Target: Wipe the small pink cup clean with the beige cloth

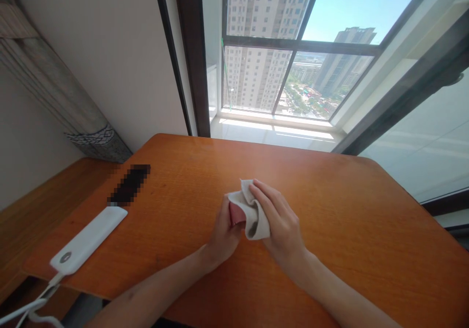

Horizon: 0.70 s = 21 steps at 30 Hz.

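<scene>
Above the middle of the wooden table (348, 220), both hands meet around a small reddish object (237, 215) and a pale grey cloth (256, 218). My left hand (224, 230) is closed around the reddish object, whose kind I cannot make out because fingers and cloth cover most of it. My right hand (282, 218) is closed on the cloth, its fingers pressing the folds against the object's right side and top. One corner of the cloth sticks up between the hands.
A white power strip (90, 240) with a cable (27, 311) lies at the table's left edge. Just beyond it is a dark pixelated item (130, 185). A curtain (69, 93) hangs at the left, and a window (293, 45) stands behind the table's far edge.
</scene>
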Available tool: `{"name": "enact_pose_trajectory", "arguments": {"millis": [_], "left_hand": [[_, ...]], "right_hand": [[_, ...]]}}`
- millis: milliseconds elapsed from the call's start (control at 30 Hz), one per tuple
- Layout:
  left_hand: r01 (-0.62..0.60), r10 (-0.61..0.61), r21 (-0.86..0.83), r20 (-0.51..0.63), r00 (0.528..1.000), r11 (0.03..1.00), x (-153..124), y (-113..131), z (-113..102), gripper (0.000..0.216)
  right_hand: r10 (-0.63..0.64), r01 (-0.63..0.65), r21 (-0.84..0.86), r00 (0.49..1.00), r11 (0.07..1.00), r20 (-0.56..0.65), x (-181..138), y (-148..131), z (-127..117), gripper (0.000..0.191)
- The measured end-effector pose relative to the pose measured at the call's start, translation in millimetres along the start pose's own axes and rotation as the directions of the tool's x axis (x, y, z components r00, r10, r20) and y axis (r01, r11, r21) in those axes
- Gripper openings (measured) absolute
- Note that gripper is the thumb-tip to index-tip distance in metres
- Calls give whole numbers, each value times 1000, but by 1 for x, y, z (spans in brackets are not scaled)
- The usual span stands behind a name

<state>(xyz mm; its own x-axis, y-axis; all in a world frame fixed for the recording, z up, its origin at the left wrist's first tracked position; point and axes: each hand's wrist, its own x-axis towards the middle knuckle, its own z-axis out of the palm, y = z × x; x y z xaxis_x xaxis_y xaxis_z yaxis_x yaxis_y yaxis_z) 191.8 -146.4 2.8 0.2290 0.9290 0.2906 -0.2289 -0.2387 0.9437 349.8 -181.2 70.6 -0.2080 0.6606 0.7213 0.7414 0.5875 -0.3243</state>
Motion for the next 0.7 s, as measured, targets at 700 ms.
{"name": "enact_pose_trajectory", "arguments": {"millis": [700], "left_hand": [[-70,36,-156,-215,976,985,5,1,-4,40]], "right_hand": [[544,-453,539,839,711,-12,-15,-6,51,37]]}}
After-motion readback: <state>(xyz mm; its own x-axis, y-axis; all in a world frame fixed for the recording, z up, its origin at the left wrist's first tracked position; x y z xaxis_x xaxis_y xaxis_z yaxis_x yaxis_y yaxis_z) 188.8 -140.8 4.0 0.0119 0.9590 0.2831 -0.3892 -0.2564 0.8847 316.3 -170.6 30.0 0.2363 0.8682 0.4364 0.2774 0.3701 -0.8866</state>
